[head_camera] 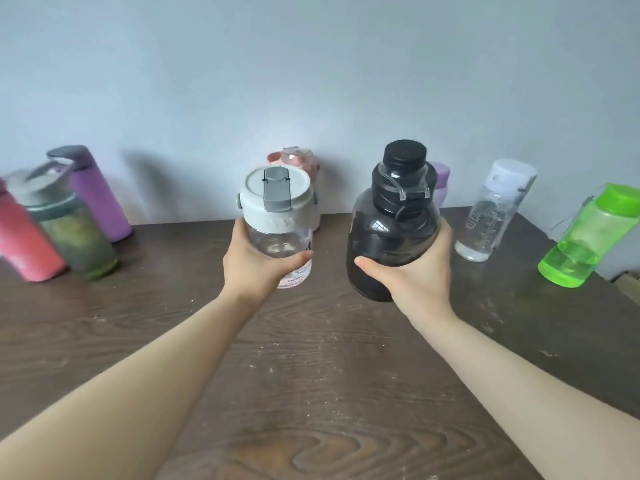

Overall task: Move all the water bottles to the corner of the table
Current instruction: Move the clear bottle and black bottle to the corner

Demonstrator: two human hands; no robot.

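Observation:
My left hand (254, 263) grips a clear bottle with a grey lid (277, 209), held above the dark wooden table (311, 358). My right hand (412, 271) grips a large black bottle (391, 230) beside it, also lifted. At the far left stand a purple bottle (97, 195), a green-tinted bottle with a grey lid (69, 230) and a red bottle (24, 244). A pink bottle (298, 161) and a small lilac bottle (442, 178) are partly hidden behind the held ones. To the right stand a clear bottle with a white cap (491, 216) and a bright green bottle (585, 233).
A pale blue-grey wall (311, 81) runs along the table's far edge. The table's right edge (623, 282) cuts diagonally just past the green bottle. White specks lie scattered over the wood.

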